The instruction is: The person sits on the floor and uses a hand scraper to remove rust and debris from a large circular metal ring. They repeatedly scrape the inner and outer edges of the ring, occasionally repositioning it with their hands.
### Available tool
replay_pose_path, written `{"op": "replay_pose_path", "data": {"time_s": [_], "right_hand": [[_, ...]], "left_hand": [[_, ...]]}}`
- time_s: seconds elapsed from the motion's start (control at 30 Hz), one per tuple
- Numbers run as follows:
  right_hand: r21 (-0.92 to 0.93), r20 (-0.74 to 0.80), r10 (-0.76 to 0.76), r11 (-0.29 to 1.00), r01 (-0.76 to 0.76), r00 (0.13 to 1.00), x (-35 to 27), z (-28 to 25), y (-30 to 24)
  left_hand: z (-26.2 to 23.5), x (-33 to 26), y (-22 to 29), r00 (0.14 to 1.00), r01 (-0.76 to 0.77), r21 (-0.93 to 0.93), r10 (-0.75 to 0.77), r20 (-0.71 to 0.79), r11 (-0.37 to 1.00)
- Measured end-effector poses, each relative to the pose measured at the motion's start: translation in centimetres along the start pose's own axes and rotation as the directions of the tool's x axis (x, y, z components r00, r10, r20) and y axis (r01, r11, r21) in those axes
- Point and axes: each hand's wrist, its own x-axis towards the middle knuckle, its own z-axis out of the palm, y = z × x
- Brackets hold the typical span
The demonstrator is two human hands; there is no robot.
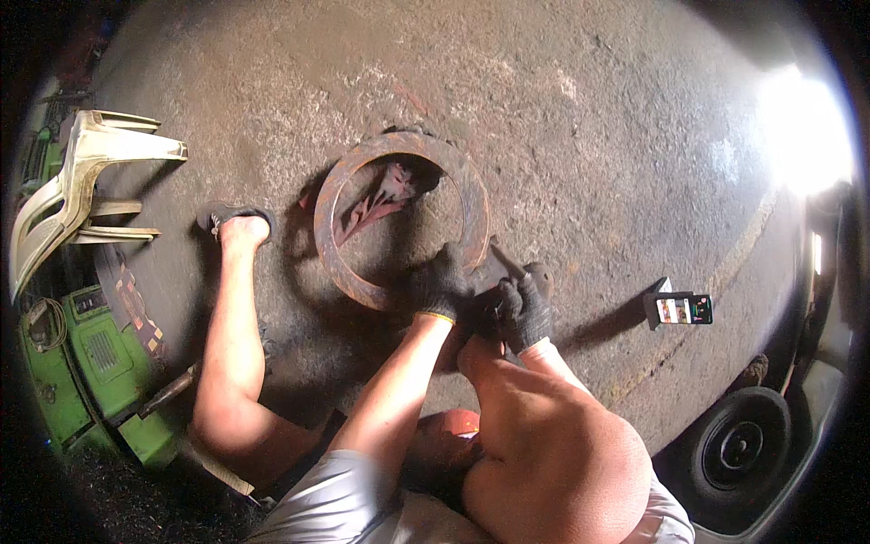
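A large rusty metal ring (328,213) is tilted over the rough floor in front of me. Through its opening shows a crumpled reddish cloth (385,198). My left hand (442,283), in a dark glove with a yellow cuff edge, is closed around the ring's near right rim. Just to the right, my right hand (526,313), also gloved, is closed on a dark rod-like tool (509,262). The tool's far end points up toward the ring's outer edge; its exact kind cannot be made out. Both hands' fingertips are partly hidden.
My bare left leg (237,317) stretches out on the left; my bent right knee (571,462) rises near the right forearm. A lit phone (684,309) stands propped on the floor at right. A pale plastic chair (77,181), a green machine (104,349) and a black wheel (739,449) line the sides.
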Motion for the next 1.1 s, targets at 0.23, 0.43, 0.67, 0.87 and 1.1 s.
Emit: {"op": "replay_pose_path", "data": {"time_s": [0.23, 0.43, 0.67, 0.87, 1.1], "right_hand": [[0.037, 0.029, 0.123, 0.992, -0.124, 0.992, 0.7, 0.1, -1.5], [-0.092, 0.162, 0.164, 0.984, -0.15, 0.973, 1.4, -0.4, -1.2], [-0.244, -0.121, -0.413, 0.894, 0.376, 0.903, 0.9, 0.8, 1.7], [0.007, 0.139, 0.231, 0.972, -0.234, 0.963, 0.9, 0.5, 0.8], [-0.101, 0.059, 0.147, 0.985, -0.14, 0.987, 0.9, 0.2, -0.3]], "left_hand": [[-0.2, -0.2, -0.1, 1.0, -0.006, -0.025, 0.006, -0.024, 1.0], [-0.6, -0.1, 0.1, 0.998, 0.023, 0.021, -0.024, 0.051, 1.0], [-1.5, -0.1, 0.6, 0.987, 0.025, 0.057, -0.034, 0.156, 0.998], [-0.9, 0.0, 0.4, 1.0, -0.023, -0.004, 0.023, -0.012, 1.0], [-0.6, 0.1, 0.3, 0.992, 0.04, 0.019, -0.042, 0.123, 0.999]]}}
